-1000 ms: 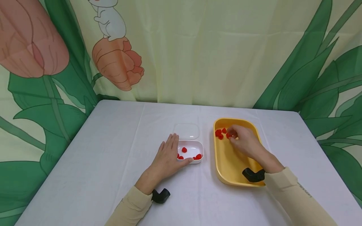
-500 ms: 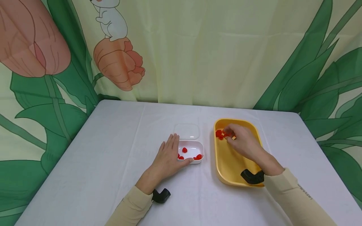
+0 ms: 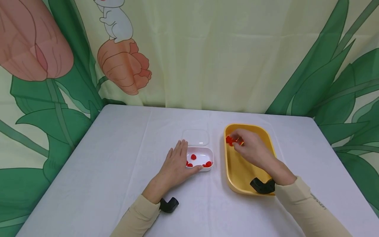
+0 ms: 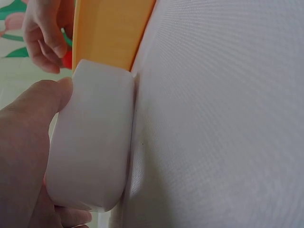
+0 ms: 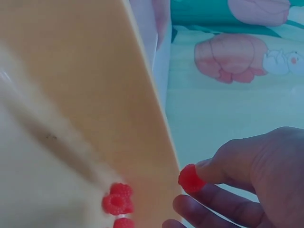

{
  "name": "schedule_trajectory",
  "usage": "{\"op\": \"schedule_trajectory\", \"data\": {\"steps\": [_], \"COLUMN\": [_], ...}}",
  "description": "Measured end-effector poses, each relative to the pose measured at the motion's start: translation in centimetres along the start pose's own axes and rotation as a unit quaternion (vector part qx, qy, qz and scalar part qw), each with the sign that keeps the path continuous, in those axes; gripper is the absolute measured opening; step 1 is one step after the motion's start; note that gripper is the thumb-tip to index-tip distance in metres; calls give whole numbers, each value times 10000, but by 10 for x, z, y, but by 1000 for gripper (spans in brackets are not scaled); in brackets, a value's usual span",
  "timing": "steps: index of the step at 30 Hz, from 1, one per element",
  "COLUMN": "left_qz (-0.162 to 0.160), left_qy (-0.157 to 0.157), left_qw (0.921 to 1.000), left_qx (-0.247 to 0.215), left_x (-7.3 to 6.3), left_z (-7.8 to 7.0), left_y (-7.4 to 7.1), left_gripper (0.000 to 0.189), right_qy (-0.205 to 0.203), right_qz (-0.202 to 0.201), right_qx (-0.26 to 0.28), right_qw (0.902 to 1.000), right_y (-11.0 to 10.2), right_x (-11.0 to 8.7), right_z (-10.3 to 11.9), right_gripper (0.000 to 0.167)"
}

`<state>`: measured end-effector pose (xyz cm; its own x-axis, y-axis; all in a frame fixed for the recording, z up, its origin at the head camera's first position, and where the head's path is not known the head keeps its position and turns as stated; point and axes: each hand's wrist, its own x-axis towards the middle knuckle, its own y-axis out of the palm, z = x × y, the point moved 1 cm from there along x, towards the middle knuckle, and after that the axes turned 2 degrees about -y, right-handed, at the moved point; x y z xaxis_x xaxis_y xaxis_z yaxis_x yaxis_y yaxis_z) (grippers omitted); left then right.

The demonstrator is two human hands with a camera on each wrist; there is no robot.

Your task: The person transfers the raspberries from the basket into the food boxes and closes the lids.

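Observation:
My left hand [image 3: 173, 168] rests against the small white box [image 3: 204, 152], its fingers straight along the left side and the thumb on the near rim. Several red raspberries [image 3: 193, 157] lie inside that box. Over the far part of the yellow tray [image 3: 240, 174], my right hand [image 3: 253, 146] pinches one raspberry [image 5: 191, 178] between thumb and fingers. Below it in the right wrist view, several more raspberries [image 5: 117, 203] sit on the tray's floor. In the left wrist view the white box [image 4: 92, 137] hides most of the left fingers.
A clear plastic lid [image 3: 195, 137] lies flat on the white-covered table [image 3: 124, 148] just behind the white box. The yellow tray stands to the right of the box with a raised rim. A printed curtain [image 3: 207, 65] hangs behind the table.
My right hand has shifted slightly left over the tray, with a raspberry pinched in it. The left hand and the white box have stayed in place.

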<state>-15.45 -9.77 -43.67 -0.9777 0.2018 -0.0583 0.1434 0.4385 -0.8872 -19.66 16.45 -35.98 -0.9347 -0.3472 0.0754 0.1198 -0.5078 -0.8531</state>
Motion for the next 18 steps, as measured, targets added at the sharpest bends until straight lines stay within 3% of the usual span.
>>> {"op": "schedule_trajectory", "data": {"steps": [18], "left_qz": [-45], "left_qy": [14], "left_qw": [10000], "left_qx": [2], "left_x": [-2], "left_z": [-1], "left_y": [-1], "left_gripper": [106], "right_qy": [-279], "right_qz": [-72], "right_qx": [122], "right_qw": [9995], "right_y": [1], "right_x": [-1], "right_z": [20], "right_gripper": [21]}}
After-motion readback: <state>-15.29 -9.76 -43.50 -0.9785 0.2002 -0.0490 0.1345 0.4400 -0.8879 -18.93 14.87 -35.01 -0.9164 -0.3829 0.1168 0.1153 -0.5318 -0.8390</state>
